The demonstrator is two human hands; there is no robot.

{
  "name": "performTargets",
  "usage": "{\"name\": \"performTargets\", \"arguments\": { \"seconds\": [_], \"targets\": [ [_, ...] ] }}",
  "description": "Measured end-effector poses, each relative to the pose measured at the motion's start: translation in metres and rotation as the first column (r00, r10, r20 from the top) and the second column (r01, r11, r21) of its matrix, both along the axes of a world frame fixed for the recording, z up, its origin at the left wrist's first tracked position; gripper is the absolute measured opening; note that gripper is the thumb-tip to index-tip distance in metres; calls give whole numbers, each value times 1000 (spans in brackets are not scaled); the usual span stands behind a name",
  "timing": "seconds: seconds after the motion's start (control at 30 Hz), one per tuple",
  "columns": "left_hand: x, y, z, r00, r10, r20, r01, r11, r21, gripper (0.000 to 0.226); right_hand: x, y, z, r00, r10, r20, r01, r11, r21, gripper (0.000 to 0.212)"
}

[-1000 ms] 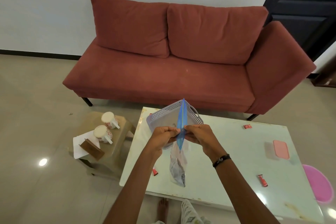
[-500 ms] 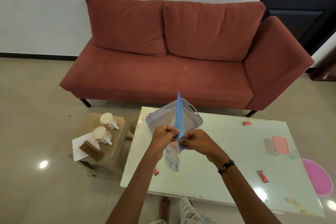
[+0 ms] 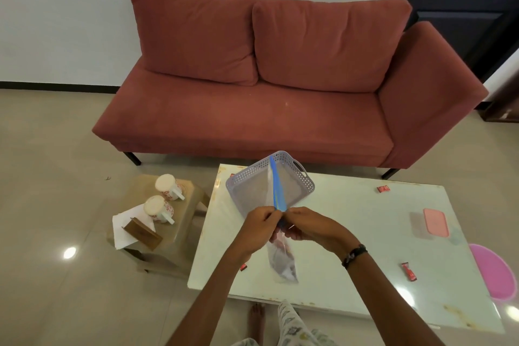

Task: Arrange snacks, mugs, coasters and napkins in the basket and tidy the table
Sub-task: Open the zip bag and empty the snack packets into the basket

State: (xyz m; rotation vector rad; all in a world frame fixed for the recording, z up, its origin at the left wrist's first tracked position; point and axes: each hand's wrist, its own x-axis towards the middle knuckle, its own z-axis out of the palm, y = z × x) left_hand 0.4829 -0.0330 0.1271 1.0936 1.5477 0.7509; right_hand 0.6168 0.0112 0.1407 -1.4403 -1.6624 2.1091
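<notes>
My left hand [image 3: 259, 229] and my right hand [image 3: 310, 226] both pinch the blue zip strip of a clear zip bag [image 3: 282, 260] that hangs above the white table [image 3: 351, 233], with snacks in its bottom. Behind the bag a grey perforated basket [image 3: 295, 185] stands on the table's far left corner. Small red snack packets lie on the table at the far right [image 3: 382, 189], near right [image 3: 408, 275] and left edge [image 3: 243, 267]. Two white mugs [image 3: 168, 187] [image 3: 157, 208], white napkins [image 3: 120, 229] and a wooden holder [image 3: 141, 233] sit on a low stool [image 3: 185, 222] to the left.
A red sofa [image 3: 266, 93] stands behind the table against the wall. A pink lidded box [image 3: 435, 222] rests on the table's right side. A pink stool [image 3: 491, 272] is at the table's right end. A dark door [image 3: 474, 3] is at the top right.
My hands have slid down along the blue zip strip toward me, so more strip stands above them. The bag's body swung back down below my hands. The view shifted slightly.
</notes>
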Motion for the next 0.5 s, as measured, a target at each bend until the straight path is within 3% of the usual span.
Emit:
{"name": "performTargets", "arguments": {
  "seconds": [0.1, 0.27, 0.37, 0.5],
  "targets": [
    [1, -2, -2, 991, 68, 113, -57, 994, -96, 35, 2, -2, -5, 996, -2, -84, 3, 1000, 6, 28],
    [-1, -1, 0, 982, 12, 189, 26, 980, -197, 33, 3, -9, -19, 991, -68, -112, 72, 997, 28, 24],
    [3, -3, -3, 979, 5, 203, 30, 985, -169, 33, 5, -14, -24, 980, -144, -136, 149, 988, 29, 26],
    [12, -8, -10, 939, 141, 313, -118, 989, -93, 33, -1, -25, -23, 913, -339, -228, 348, 938, -2, 33]
  ]
}}
